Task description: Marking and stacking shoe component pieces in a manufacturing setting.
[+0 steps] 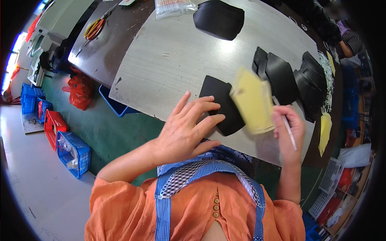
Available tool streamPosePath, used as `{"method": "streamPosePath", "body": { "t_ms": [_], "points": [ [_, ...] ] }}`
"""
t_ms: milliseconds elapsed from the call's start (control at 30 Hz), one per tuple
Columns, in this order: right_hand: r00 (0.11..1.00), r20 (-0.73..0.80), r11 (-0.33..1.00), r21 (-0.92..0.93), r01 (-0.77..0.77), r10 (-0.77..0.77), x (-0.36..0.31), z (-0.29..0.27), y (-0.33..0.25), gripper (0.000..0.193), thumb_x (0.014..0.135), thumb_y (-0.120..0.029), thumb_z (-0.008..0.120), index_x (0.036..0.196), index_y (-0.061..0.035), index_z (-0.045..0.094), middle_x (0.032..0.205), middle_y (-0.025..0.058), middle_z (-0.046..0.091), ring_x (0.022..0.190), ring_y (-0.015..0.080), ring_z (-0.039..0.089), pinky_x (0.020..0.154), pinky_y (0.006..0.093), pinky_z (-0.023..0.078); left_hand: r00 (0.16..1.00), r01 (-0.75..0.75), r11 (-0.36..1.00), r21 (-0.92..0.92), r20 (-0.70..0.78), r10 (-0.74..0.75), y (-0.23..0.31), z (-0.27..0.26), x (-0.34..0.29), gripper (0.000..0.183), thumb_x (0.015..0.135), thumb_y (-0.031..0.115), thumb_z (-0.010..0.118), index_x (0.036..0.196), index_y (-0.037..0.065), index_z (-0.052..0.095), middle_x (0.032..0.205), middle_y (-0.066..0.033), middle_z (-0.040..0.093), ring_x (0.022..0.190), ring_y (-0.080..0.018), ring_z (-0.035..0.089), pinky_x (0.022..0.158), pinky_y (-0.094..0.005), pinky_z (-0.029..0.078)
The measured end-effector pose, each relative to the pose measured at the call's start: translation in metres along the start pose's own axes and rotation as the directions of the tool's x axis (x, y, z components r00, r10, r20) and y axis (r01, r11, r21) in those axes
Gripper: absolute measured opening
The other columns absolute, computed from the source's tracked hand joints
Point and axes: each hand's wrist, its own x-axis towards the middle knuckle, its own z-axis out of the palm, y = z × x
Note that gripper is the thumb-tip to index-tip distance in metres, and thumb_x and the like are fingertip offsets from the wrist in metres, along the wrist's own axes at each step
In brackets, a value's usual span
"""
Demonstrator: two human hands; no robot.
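My left hand (187,124) lies with fingers spread, its fingertips on the left edge of a flat black cut piece (225,108) near the table's front edge. In my right hand (290,126), closed, are a thin white pen (289,131) and the edge of a yellow template (255,104). The template is tilted and blurred, and overlaps the right side of the black piece in view. Whether it touches that piece I cannot tell. Just beyond my right hand lies a stack of black pieces (281,78), with a second stack (313,80) to its right.
Another black piece (219,20) and a clear plastic bag (175,7) lie at the far side of the pale board (161,68). Orange-handled scissors (95,29) rest on the dark table at left. Blue baskets (74,154) stand on the floor. A person's arm (345,49) shows at far right.
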Motion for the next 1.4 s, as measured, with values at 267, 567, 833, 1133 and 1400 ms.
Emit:
{"method": "streamPosePath", "body": {
  "t_ms": [267,567,833,1133,1400],
  "points": [
    [0.94,0.203,0.902,-0.285,0.325,-0.274,0.003,0.052,0.003,0.016,0.09,-0.004,0.076,0.104,-0.0004,0.069,0.083,0.0056,0.064,0.065,0.0142,0.059,0.063,0.0278,0.048,0.957,-0.031,0.981,-0.19,-0.29,-0.026,0.021,0.03,0.021,0.049,0.083,0.025,0.08,0.128,0.009,0.069,0.137,-0.0174,0.058,0.133,-0.0357,0.055,0.112,-0.054,0.046],
    [0.956,0.212,0.977,-0.031,0.213,-0.202,0.021,0.049,-0.017,0.032,0.103,-0.02,0.066,0.127,0.0002,0.057,0.1,0.0048,0.057,0.086,0.0098,0.056,0.069,0.0265,0.049,0.96,0.005,0.98,-0.198,-0.272,-0.06,0.016,0.032,0.018,0.046,0.084,0.025,0.078,0.127,0.011,0.07,0.14,-0.0184,0.056,0.139,-0.0366,0.051,0.114,-0.0572,0.043],
    [0.765,0.461,0.863,0.0,0.506,-0.449,0.059,0.1,-0.032,0.021,0.104,-0.017,0.061,0.097,-0.0001,0.072,0.084,0.0062,0.066,0.075,0.0117,0.063,0.069,0.0271,0.05,0.968,-0.025,0.986,-0.166,-0.252,-0.018,0.012,0.034,0.017,0.04,0.08,0.023,0.078,0.118,0.013,0.072,0.14,-0.0185,0.054,0.136,-0.0376,0.052,0.117,-0.0559,0.04],
    [0.851,0.346,0.866,-0.167,0.471,-0.395,0.075,0.092,-0.029,0.02,0.103,-0.013,0.058,0.097,-0.0011,0.072,0.078,0.0109,0.069,0.066,0.0194,0.068,0.063,0.0322,0.052,0.969,-0.016,0.992,-0.129,-0.247,-0.017,0.012,0.031,0.018,0.035,0.084,0.02,0.075,0.118,0.013,0.07,0.135,-0.0169,0.056,0.134,-0.0361,0.054,0.114,-0.0546,0.043],
    [0.89,0.389,0.889,-0.283,0.359,-0.236,0.006,0.042,-0.019,0.019,0.103,-0.013,0.06,0.093,-0.001,0.07,0.073,0.0099,0.061,0.064,0.023,0.061,0.061,0.0351,0.047,0.968,-0.02,0.991,-0.13,-0.249,-0.013,0.008,0.027,0.021,0.036,0.082,0.02,0.079,0.117,0.015,0.071,0.133,-0.0128,0.058,0.132,-0.0341,0.057,0.106,-0.0514,0.05]
  ]
}}
